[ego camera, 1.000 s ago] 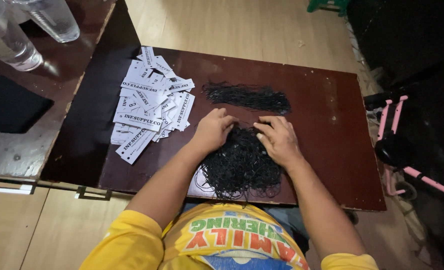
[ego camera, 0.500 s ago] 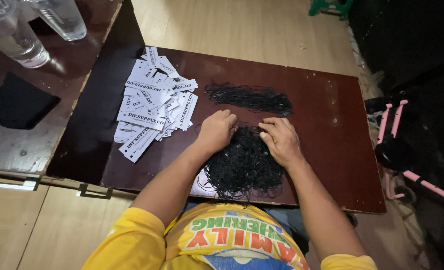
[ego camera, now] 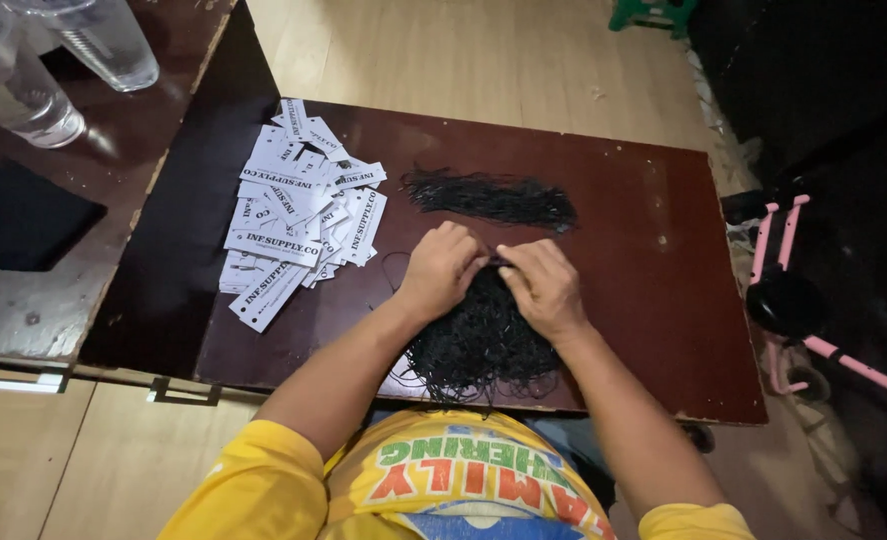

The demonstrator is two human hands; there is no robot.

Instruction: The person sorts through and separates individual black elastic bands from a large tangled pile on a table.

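While the earlier head views showed both hands resting flat and slightly apart on the near tangle, the left hand [ego camera: 442, 268] and right hand [ego camera: 542, 285] now meet at the tangle's far edge. Fingertips of both hands are curled inward and drawn together, pinching what appears to be a single black strand between them; the strand itself is too thin to confirm. All other items hold the same positions as before.

The tangled pile of black cords [ego camera: 482, 340] lies at the near edge of the dark red-brown board [ego camera: 654, 250], directly under and behind the hands. It is a loose, rounded mass of fine looped strands, with stray loops trailing off to the left and over the near edge.

A second, straightened bundle of black cords [ego camera: 491, 197] lies just beyond the hands, laid left to right and apart from the tangle.

A heap of white paper tags [ego camera: 299, 225] with black print sits to the left on the board, overlapping one another.

Farther left, two clear plastic cups [ego camera: 59, 60] and a black cloth [ego camera: 24, 215] sit on an adjoining worn table [ego camera: 44, 310].
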